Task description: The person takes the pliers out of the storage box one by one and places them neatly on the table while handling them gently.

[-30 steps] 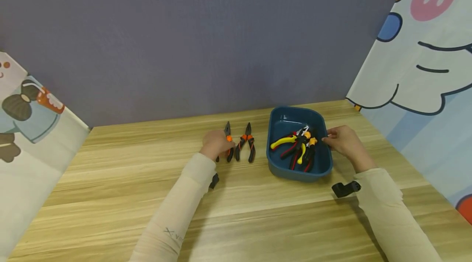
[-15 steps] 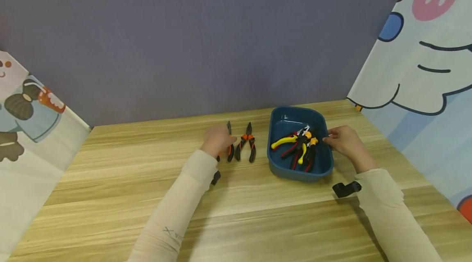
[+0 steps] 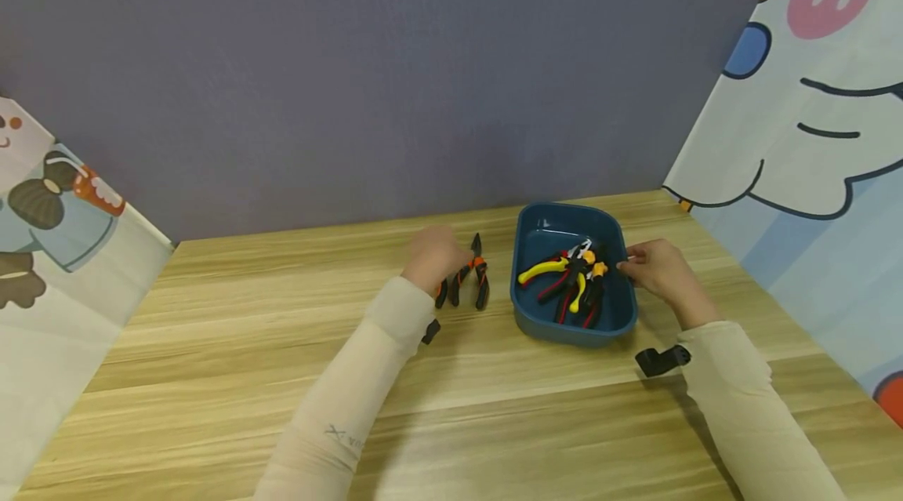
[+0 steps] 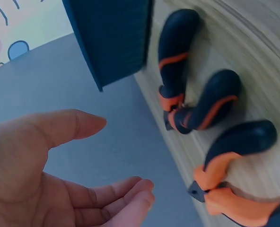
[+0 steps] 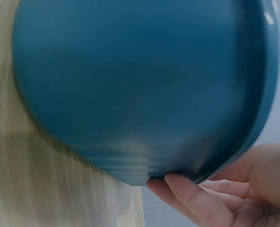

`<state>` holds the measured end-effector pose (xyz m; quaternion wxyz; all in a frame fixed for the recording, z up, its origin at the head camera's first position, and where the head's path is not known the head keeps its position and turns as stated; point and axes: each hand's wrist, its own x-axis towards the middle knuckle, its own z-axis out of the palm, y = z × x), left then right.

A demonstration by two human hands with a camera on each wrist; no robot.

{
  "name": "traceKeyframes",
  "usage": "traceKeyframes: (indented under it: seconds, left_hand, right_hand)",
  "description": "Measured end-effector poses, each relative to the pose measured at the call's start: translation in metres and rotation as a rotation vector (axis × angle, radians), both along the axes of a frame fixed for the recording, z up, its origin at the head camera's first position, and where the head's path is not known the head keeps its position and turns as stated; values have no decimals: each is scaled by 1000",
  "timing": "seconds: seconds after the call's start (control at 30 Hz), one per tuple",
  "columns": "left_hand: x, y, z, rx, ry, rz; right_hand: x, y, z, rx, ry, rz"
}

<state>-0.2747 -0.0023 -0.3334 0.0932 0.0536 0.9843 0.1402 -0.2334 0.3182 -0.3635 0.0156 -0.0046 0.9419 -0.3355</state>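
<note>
My left hand (image 3: 433, 254) is over two pairs of black-and-orange pliers near the table's back. Its thumb and fingers are apart with nothing between them, as the left wrist view shows. The right pair of pliers (image 3: 478, 270) lies with spread handles; the left pair (image 4: 225, 184) is mostly covered by my hand in the head view. My right hand (image 3: 659, 270) holds the right rim of a blue plastic bin (image 3: 574, 336), fingers against its outer wall. Inside the bin lie several pliers (image 3: 574, 281) with yellow, black and red handles, overlapping each other.
The wooden table (image 3: 212, 360) ends at a grey upright panel (image 3: 353, 78) behind the tools. Cartoon-printed panels (image 3: 797, 140) stand at both sides. A black wrist-camera mount (image 3: 661, 361) sticks out by my right sleeve.
Over the left pliers, my left hand has moved a little to the right, toward the other pair. My right hand and the bin have stayed where they were.
</note>
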Motion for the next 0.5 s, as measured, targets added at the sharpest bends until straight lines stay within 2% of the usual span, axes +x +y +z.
traceKeyframes:
  seconds: [0.23,0.5]
  left_hand:
    - [3,9,5,-24,48,-67]
    - [8,22,13,-42,62,-131]
  right_hand:
    - [-1,0,1,3,-12,2]
    - [0,0,2,27,-2,12]
